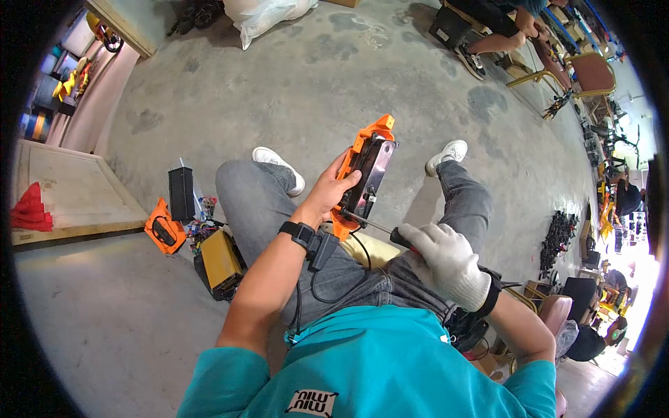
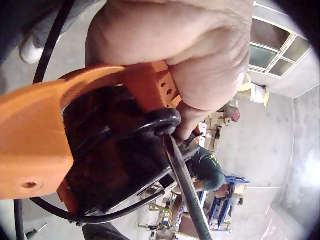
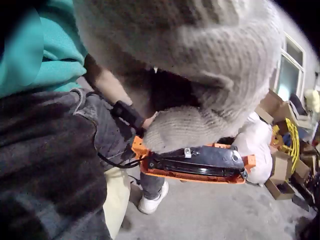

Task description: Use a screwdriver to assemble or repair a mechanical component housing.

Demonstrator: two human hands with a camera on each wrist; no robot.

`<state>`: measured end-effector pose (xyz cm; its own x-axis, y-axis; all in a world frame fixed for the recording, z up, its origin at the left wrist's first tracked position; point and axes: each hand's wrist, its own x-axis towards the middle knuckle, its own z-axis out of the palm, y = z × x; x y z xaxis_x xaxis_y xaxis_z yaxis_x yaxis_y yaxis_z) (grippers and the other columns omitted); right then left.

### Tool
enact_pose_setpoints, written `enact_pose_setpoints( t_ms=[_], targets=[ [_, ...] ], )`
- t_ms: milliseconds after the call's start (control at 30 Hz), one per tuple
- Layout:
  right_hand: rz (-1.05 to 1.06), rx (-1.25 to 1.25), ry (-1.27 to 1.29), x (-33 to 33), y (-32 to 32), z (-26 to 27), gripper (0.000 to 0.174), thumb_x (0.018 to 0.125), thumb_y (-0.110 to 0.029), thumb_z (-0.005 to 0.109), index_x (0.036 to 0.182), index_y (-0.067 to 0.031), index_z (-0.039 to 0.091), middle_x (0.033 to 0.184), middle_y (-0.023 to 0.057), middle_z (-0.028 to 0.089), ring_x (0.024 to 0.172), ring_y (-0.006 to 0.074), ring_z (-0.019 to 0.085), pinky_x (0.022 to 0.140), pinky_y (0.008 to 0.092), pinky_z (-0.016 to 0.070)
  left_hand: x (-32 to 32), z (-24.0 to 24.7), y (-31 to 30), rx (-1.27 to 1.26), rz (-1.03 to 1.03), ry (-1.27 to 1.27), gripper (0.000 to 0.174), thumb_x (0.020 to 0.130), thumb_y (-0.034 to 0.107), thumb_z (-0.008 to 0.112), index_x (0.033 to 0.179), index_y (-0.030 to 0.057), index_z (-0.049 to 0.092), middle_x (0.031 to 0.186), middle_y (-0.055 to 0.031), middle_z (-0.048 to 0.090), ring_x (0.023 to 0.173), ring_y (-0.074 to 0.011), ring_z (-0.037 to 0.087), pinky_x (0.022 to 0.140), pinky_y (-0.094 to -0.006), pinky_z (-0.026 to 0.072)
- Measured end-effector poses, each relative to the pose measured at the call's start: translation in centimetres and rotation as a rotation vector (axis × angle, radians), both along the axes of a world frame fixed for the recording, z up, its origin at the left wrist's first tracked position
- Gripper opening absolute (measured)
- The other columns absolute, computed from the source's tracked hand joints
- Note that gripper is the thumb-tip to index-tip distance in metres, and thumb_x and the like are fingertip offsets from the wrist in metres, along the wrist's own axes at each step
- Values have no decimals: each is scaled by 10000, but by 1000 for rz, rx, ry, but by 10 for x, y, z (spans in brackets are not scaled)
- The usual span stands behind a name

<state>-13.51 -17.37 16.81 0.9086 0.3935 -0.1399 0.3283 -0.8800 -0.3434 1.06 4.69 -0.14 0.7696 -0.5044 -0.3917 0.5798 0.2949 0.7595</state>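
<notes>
My bare left hand (image 1: 326,192) grips an orange plastic housing (image 1: 380,127) by its side, thumb over the glossy black part (image 1: 376,171) set into it. The housing stands tilted above my lap. In a white knit glove, my right hand (image 1: 451,263) holds a screwdriver (image 1: 402,237) by its dark handle. Its metal shaft (image 2: 186,185) reaches the near end of the housing, with the tip right at a black lug (image 2: 162,120) in the left wrist view. A thin black cable (image 2: 100,219) loops from that end. The glove hides most of the handle in the right wrist view.
On the floor to the left lie a yellow box (image 1: 221,261), another orange housing (image 1: 166,226), a black box (image 1: 181,194) and loose wires. A red cloth (image 1: 31,209) hangs on a wooden board (image 1: 77,184). Another person (image 1: 516,38) sits at the back right near a chair (image 1: 591,75).
</notes>
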Motion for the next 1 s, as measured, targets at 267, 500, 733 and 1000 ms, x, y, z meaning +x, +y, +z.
enact_pose_setpoints(
  t_ms=[267,500,733,1000],
  targets=[
    [107,-136,129,7,5,8,498,931,-201,718,1404,-121,585,990,154,654,880,334,700,681,453,588,2,-13,2,-121,25,-28,632,1066,99,646,1637,68,377,1392,-53,644,1139,-139,669,947,-316,588],
    [-568,820,805,15,1,-5,505,1007,-120,547,1486,38,545,932,40,658,646,107,596,523,281,489,-1,4,4,-119,50,-58,633,1064,86,643,1634,51,369,1423,-52,626,1191,-139,644,994,-309,565],
    [-942,1077,1184,10,-16,3,536,1078,-343,548,1480,12,551,910,43,681,512,58,491,417,212,375,1,4,0,-65,80,-113,623,1070,127,653,1624,55,376,1429,-46,619,1253,-153,615,1070,-325,522],
    [-849,1341,660,12,-29,-6,426,991,-223,680,1331,15,583,954,42,630,799,139,644,726,283,534,6,-30,-6,-22,20,-82,475,1106,184,594,1540,59,445,1303,-41,665,1101,-139,696,943,-358,622]
  ],
)
